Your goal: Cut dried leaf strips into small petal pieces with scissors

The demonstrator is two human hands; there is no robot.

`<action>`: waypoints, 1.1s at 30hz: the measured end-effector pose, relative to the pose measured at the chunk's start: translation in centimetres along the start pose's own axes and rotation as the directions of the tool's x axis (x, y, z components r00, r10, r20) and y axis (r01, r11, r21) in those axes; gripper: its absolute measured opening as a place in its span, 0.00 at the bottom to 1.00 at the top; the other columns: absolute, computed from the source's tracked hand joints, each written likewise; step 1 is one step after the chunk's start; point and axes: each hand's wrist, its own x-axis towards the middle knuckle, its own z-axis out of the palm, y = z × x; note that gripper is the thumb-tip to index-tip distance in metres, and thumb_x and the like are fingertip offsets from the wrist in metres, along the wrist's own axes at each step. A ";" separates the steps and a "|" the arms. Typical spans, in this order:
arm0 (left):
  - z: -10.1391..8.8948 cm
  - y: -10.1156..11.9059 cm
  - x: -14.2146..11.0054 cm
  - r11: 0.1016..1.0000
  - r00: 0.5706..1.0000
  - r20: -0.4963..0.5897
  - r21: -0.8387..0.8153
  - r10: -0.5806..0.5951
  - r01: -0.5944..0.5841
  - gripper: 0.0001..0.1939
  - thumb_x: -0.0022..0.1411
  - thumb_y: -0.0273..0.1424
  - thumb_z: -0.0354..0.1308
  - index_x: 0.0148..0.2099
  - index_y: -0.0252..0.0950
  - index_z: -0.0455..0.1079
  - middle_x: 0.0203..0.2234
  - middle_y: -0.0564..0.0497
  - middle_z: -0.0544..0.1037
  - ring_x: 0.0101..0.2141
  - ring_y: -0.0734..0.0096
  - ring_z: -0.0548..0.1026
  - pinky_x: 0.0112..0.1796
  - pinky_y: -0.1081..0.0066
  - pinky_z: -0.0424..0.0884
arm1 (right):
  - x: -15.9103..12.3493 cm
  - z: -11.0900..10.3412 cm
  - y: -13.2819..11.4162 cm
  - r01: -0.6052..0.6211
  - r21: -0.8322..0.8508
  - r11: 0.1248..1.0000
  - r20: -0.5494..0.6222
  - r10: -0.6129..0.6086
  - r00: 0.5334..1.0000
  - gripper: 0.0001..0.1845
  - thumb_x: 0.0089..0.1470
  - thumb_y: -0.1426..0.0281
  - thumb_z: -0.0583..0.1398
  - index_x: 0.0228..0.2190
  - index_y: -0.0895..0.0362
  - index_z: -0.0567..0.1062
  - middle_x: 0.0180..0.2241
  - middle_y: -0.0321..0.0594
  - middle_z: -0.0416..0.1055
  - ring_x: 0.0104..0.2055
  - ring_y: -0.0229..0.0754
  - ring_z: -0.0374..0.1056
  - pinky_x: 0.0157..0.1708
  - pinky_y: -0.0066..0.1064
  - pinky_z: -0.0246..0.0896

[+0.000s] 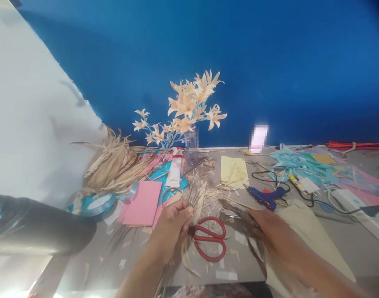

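Observation:
My left hand (173,223) is closed, thumb against fingers, around a bundle of thin dry stems (194,194) that stick up above the fist and trail below it. Just right of it lie red-handled scissors (210,239), their blades hidden beside the hand. My right hand (265,229) is closed and slightly smeared, at a dark, long thing (239,209) with a metallic glint, whose kind I cannot make out. Pale dry husk strips (204,190) and scraps lie between the hands.
Behind stand cream artificial flowers (189,99) in a clear vase (192,149). A heap of dry husks (105,165), blue ribbon roll (97,203) and pink paper (142,203) lie left. A blue glue gun (265,196), its cord and a white power strip (357,207) lie right.

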 end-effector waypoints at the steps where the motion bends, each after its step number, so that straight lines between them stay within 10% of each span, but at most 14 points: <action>1: -0.3 -0.1 0.0 0.999 0.999 -0.029 0.048 0.015 -0.014 0.18 0.57 0.44 0.59 0.28 0.37 0.58 0.13 0.62 0.58 0.14 0.84 0.48 0.18 0.78 0.42 | -0.1 0.4 0.2 -0.007 -0.010 1.000 -0.013 0.007 1.000 0.22 0.59 0.66 0.53 0.54 0.56 0.71 0.50 0.52 0.73 0.51 0.55 0.69 0.52 0.47 0.63; 7: -2.0 -0.2 -0.6 0.985 0.995 -0.091 0.172 0.031 -0.015 0.18 0.58 0.45 0.58 0.29 0.37 0.60 0.15 0.62 0.56 0.16 0.82 0.49 0.18 0.78 0.42 | -1.0 1.8 2.1 -0.090 -0.173 0.981 -0.178 0.058 0.982 0.24 0.62 0.65 0.49 0.56 0.58 0.67 0.52 0.53 0.71 0.53 0.58 0.68 0.51 0.49 0.64; 13: -0.2 0.1 -0.4 1.000 0.999 0.042 -0.005 0.009 -0.008 0.22 0.56 0.48 0.60 0.27 0.37 0.57 0.13 0.62 0.57 0.14 0.85 0.46 0.17 0.78 0.41 | -0.7 4.6 -0.2 0.048 -0.366 0.929 -0.091 -0.087 0.992 0.22 0.52 0.76 0.59 0.49 0.56 0.74 0.47 0.52 0.73 0.49 0.60 0.67 0.48 0.51 0.63; 17: 0.8 0.0 -0.2 0.997 0.992 0.125 -0.072 -0.016 0.025 0.23 0.54 0.48 0.63 0.27 0.37 0.58 0.12 0.63 0.57 0.13 0.86 0.46 0.16 0.79 0.41 | 0.7 3.1 -2.8 0.032 0.057 0.998 -0.037 -0.030 0.999 0.22 0.51 0.61 0.65 0.47 0.55 0.75 0.46 0.50 0.73 0.48 0.55 0.67 0.47 0.44 0.63; 22: 1.8 0.1 0.0 0.993 0.986 0.157 -0.096 -0.054 0.070 0.23 0.52 0.49 0.64 0.28 0.38 0.57 0.12 0.63 0.59 0.12 0.86 0.47 0.15 0.80 0.40 | 3.7 0.0 -6.3 -0.106 0.777 0.620 -0.015 0.187 0.982 0.15 0.54 0.57 0.61 0.36 0.57 0.75 0.32 0.38 0.72 0.35 0.41 0.67 0.35 0.30 0.62; 30: 1.9 0.0 -0.3 0.985 0.981 0.180 -0.145 -0.067 0.094 0.22 0.53 0.46 0.65 0.29 0.37 0.59 0.11 0.63 0.59 0.11 0.87 0.46 0.14 0.80 0.39 | 5.6 0.7 -7.6 -0.112 0.972 0.207 0.065 0.220 0.973 0.18 0.46 0.57 0.68 0.29 0.59 0.74 0.23 0.31 0.64 0.23 0.31 0.51 0.22 0.24 0.44; 33: 1.9 -0.1 -0.1 0.980 0.979 0.187 -0.164 -0.078 0.109 0.23 0.52 0.47 0.66 0.28 0.37 0.58 0.11 0.63 0.60 0.11 0.87 0.46 0.13 0.80 0.40 | 5.7 0.9 -7.4 -0.120 0.970 0.211 0.070 0.231 0.970 0.19 0.46 0.56 0.69 0.27 0.59 0.74 0.24 0.33 0.66 0.22 0.31 0.51 0.22 0.25 0.43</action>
